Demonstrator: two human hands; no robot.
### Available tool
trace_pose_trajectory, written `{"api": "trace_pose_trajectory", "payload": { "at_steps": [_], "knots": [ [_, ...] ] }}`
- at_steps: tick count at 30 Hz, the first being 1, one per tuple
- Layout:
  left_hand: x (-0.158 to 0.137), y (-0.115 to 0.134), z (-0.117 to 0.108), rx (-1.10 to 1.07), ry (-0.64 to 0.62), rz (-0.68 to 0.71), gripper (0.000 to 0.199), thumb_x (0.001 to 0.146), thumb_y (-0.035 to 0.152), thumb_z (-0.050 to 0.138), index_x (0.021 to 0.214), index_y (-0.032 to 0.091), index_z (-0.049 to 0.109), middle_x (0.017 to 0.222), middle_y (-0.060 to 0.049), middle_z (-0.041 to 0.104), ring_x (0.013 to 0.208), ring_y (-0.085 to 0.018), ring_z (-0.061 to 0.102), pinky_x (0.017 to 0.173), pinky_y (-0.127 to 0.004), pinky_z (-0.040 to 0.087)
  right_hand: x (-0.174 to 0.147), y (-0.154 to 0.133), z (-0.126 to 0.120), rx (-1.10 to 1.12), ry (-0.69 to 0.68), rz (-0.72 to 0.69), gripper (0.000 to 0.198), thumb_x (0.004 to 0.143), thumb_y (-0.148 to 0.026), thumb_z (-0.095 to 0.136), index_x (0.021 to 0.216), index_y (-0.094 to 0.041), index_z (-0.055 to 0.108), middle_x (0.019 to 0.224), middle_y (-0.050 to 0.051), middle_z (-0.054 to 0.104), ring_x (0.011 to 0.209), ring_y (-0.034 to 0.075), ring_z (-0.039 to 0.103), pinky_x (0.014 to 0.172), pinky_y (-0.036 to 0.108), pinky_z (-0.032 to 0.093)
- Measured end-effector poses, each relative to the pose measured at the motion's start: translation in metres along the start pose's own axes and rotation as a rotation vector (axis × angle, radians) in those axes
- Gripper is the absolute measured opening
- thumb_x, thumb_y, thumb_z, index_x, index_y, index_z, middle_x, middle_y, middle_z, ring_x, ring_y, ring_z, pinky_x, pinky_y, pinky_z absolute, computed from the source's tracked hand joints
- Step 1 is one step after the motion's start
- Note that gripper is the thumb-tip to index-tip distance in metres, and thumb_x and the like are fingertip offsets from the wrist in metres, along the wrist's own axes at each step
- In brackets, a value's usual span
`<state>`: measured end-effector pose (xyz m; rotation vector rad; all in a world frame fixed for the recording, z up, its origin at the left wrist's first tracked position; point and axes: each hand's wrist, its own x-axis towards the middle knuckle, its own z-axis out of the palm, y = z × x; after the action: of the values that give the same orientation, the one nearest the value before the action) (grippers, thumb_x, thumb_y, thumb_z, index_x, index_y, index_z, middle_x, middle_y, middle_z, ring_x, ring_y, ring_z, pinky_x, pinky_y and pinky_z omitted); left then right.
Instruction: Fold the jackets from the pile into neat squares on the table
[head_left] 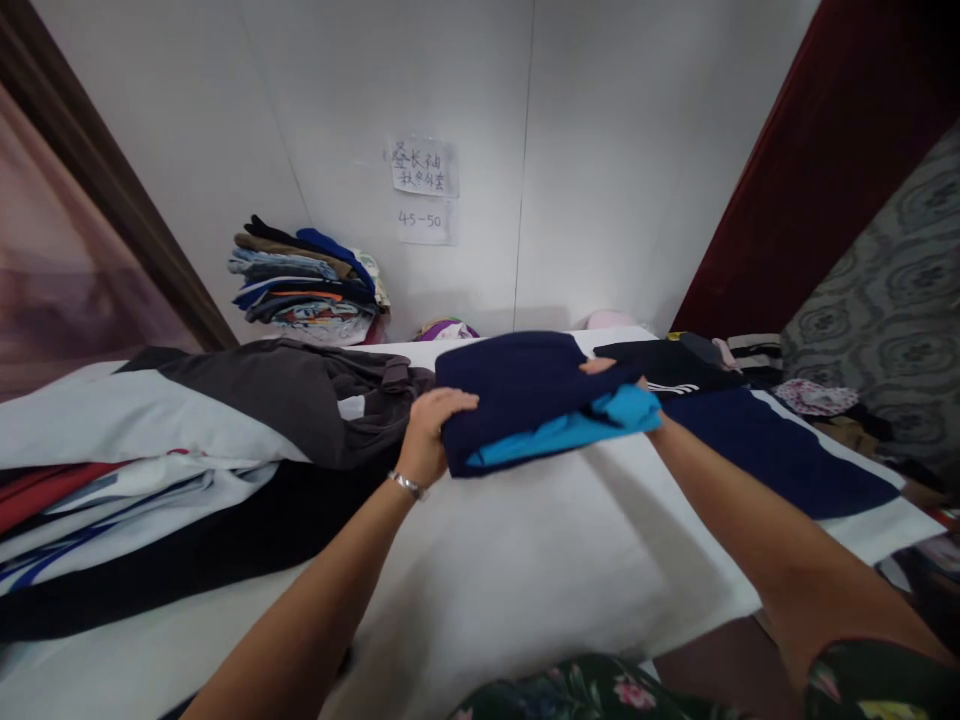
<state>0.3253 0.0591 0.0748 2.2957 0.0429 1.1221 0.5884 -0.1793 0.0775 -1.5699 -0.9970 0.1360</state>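
A folded navy garment (517, 385) with a bright blue layer (547, 435) showing along its near edge is held over the white-covered table. My left hand (435, 425) grips its left side, thumb and fingers closed on the cloth; a silver bracelet circles that wrist. At the right end, my right hand (607, 370) holds the same garment, its thumb on top and most of its fingers hidden by the fabric. Close to the right forearm lies another navy garment (772, 450), spread flat.
On the left are a dark grey garment (255, 395), white and red clothes and a long black piece (202, 540). A tall stack of folded clothes (307, 280) stands at the wall. Black clothing with white stripes (652, 365) lies at the back right; paper signs (424, 190) hang on the wall.
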Motion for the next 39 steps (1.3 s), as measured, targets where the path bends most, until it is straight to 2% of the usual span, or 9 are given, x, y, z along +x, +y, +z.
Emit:
{"api": "trace_pose_trajectory", "payload": {
  "at_steps": [4, 7, 13, 17, 22, 26, 29, 34, 39],
  "knots": [
    [-0.079, -0.021, 0.024, 0.126, -0.359, -0.065, 0.029, 0.076, 0.017, 0.053, 0.099, 0.026, 0.068, 0.109, -0.003, 0.071, 0.109, -0.022, 0.059, 0.099, -0.043, 0.04, -0.078, 0.049, 0.012, -0.008, -0.107, 0.1, 0.038, 0.075, -0.058, 0.062, 0.084, -0.022, 0.074, 0.106, 0.01, 0.071, 0.112, 0.029, 0.059, 0.1, 0.048, 0.043],
    [-0.105, -0.026, 0.03, 0.158, -0.522, -0.099, 0.036, 0.079, 0.014, 0.048, 0.108, 0.026, 0.066, 0.12, -0.003, 0.067, 0.119, -0.022, 0.054, 0.106, -0.045, 0.034, -0.116, 0.068, 0.007, -0.132, -0.21, 0.142, 0.038, 0.079, -0.055, 0.06, 0.095, -0.025, 0.075, 0.122, 0.009, 0.065, 0.127, 0.029, 0.047, 0.109, 0.048, 0.032],
    [-0.08, -0.016, 0.021, 0.147, -0.698, -0.206, 0.053, 0.065, -0.001, 0.045, 0.105, 0.024, 0.069, 0.121, 0.001, 0.067, 0.119, -0.017, 0.055, 0.106, -0.035, 0.038, -0.105, 0.064, -0.019, -0.083, -0.444, 0.293, 0.036, 0.076, -0.045, 0.066, 0.104, -0.024, 0.073, 0.134, 0.008, 0.055, 0.123, 0.029, 0.052, 0.106, 0.046, 0.038],
    [-0.046, -0.002, 0.014, 0.209, -0.847, -0.333, 0.051, 0.068, -0.001, 0.042, 0.102, 0.024, 0.071, 0.108, 0.001, 0.072, 0.103, -0.015, 0.064, 0.094, -0.027, 0.046, -0.068, 0.054, -0.036, -0.181, -0.491, 0.402, 0.031, 0.07, -0.042, 0.067, 0.092, -0.023, 0.077, 0.114, 0.008, 0.069, 0.114, 0.03, 0.059, 0.105, 0.047, 0.039],
    [0.006, -0.002, 0.03, 0.379, -0.711, -0.363, 0.031, 0.086, 0.026, 0.046, 0.109, 0.024, 0.067, 0.112, -0.003, 0.07, 0.104, -0.019, 0.063, 0.092, -0.03, 0.046, -0.015, 0.028, -0.008, -0.27, -0.17, 0.271, 0.043, 0.079, -0.045, 0.059, 0.114, -0.022, 0.068, 0.118, 0.007, 0.067, 0.117, 0.026, 0.057, 0.106, 0.044, 0.038],
    [0.024, -0.029, 0.062, 0.564, -0.585, -0.428, 0.051, 0.09, 0.048, 0.04, 0.129, 0.019, 0.053, 0.146, -0.011, 0.044, 0.135, -0.026, 0.037, 0.11, -0.045, 0.029, 0.005, 0.031, 0.052, -0.595, -0.173, 0.133, 0.057, 0.086, -0.049, 0.05, 0.135, -0.02, 0.051, 0.145, 0.009, 0.043, 0.137, 0.025, 0.033, 0.115, 0.044, 0.023],
    [0.01, -0.053, 0.083, 0.584, -0.578, -0.649, 0.069, 0.088, 0.062, 0.029, 0.141, 0.018, 0.038, 0.155, -0.011, 0.027, 0.142, -0.029, 0.019, 0.112, -0.056, 0.019, 0.001, 0.059, 0.083, -0.802, -0.253, 0.226, 0.065, 0.09, -0.053, 0.042, 0.144, -0.018, 0.038, 0.154, 0.01, 0.026, 0.144, 0.027, 0.015, 0.116, 0.05, 0.015],
    [-0.015, -0.072, 0.096, 0.515, -0.548, -0.737, 0.077, 0.086, 0.068, 0.019, 0.144, 0.02, 0.034, 0.155, -0.01, 0.027, 0.143, -0.029, 0.016, 0.112, -0.06, 0.015, -0.01, 0.102, 0.088, -0.707, -0.284, 0.317, 0.071, 0.089, -0.063, 0.035, 0.147, -0.022, 0.033, 0.157, 0.005, 0.018, 0.145, 0.026, 0.007, 0.117, 0.046, 0.013],
    [-0.014, -0.07, 0.093, 0.492, -0.541, -0.733, 0.076, 0.086, 0.068, 0.02, 0.142, 0.019, 0.037, 0.154, -0.011, 0.028, 0.143, -0.031, 0.017, 0.111, -0.061, 0.014, -0.008, 0.109, 0.082, -0.546, -0.252, 0.3, 0.079, 0.083, -0.071, 0.039, 0.145, -0.023, 0.037, 0.156, 0.004, 0.021, 0.145, 0.025, 0.004, 0.118, 0.042, 0.004]
  ]
}}
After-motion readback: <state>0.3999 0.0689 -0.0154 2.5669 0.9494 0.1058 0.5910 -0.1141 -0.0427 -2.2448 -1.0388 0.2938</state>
